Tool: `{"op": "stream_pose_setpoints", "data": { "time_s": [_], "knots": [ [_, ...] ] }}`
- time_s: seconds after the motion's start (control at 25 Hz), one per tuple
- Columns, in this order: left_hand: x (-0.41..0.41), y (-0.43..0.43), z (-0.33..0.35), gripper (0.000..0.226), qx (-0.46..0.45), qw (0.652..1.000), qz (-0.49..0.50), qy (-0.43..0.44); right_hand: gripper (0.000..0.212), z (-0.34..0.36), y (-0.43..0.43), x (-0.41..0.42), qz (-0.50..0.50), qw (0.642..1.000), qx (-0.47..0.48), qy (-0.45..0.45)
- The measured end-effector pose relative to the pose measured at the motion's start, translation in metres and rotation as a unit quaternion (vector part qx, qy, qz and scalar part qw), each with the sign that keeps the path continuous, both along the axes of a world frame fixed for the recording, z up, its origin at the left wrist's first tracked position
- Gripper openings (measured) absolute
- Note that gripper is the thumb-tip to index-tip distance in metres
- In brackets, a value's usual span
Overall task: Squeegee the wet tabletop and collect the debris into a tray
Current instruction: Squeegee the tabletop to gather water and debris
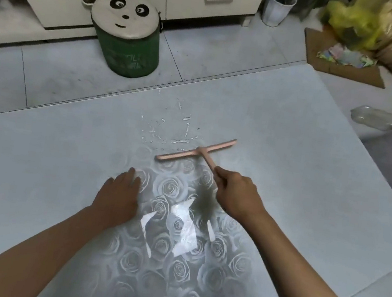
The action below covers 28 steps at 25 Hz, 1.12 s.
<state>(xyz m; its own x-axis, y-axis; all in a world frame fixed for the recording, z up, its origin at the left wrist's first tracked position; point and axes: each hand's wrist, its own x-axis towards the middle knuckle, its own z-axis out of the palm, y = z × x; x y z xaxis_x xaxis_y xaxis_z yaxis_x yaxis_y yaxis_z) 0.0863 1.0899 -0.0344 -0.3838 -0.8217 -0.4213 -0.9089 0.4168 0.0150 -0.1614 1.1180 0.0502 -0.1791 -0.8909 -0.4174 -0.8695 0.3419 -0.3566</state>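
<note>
The near end of the handle of the squeegee [199, 151] is hidden from us inside the right hand [238, 194], whose fingers curl round it in a fist. The left hand [120, 195] lies palm down on the desk [299, 161], fingers straight and close together, their tips blurred. The pink blade rests on the desk just beyond the right fingers, at the near edge of the water drops [165, 132].
</note>
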Motion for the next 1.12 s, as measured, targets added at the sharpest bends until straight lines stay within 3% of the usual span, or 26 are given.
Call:
{"op": "stream_pose_setpoints", "data": {
  "time_s": [0.08, 0.2, 0.36, 0.52, 0.68, 0.88, 1.04, 1.12],
  "knots": [
    [0.010, -0.008, 0.000, 0.054, -0.008, 1.000, -0.014, 0.019, 0.032, 0.016, 0.033, -0.010, 0.008, 1.000, -0.014, 0.017],
    [0.021, -0.018, 0.000, 0.044, -0.020, 0.998, -0.041, 0.046, 0.040, 0.030, 0.088, -0.010, -0.006, 0.997, 0.061, 0.039],
    [0.021, -0.026, -0.008, 0.061, 0.083, 0.994, -0.031, -0.059, 0.044, 0.009, 0.040, 0.021, -0.006, 1.000, 0.027, -0.010],
    [0.016, -0.030, -0.005, 0.061, 0.112, 0.989, -0.016, -0.097, 0.036, 0.001, -0.005, 0.024, -0.025, 0.999, -0.018, -0.033],
    [-0.002, -0.025, 0.013, 0.048, 0.013, 1.000, -0.019, -0.011, 0.041, 0.032, 0.082, -0.008, -0.063, 0.995, -0.047, -0.067],
    [-0.060, -0.001, 0.024, 0.041, 0.022, 0.997, -0.069, -0.017, 0.044, 0.047, 0.216, -0.107, -0.119, 0.993, 0.009, 0.014],
    [-0.126, 0.034, 0.024, 0.065, 0.062, 0.995, -0.081, 0.009, 0.050, 0.041, 0.287, -0.186, -0.100, 0.991, 0.047, 0.079],
    [-0.146, 0.046, 0.010, 0.072, 0.066, 0.995, -0.068, -0.034, 0.064, 0.034, 0.304, -0.226, -0.124, 0.986, 0.081, 0.073]
  ]
}}
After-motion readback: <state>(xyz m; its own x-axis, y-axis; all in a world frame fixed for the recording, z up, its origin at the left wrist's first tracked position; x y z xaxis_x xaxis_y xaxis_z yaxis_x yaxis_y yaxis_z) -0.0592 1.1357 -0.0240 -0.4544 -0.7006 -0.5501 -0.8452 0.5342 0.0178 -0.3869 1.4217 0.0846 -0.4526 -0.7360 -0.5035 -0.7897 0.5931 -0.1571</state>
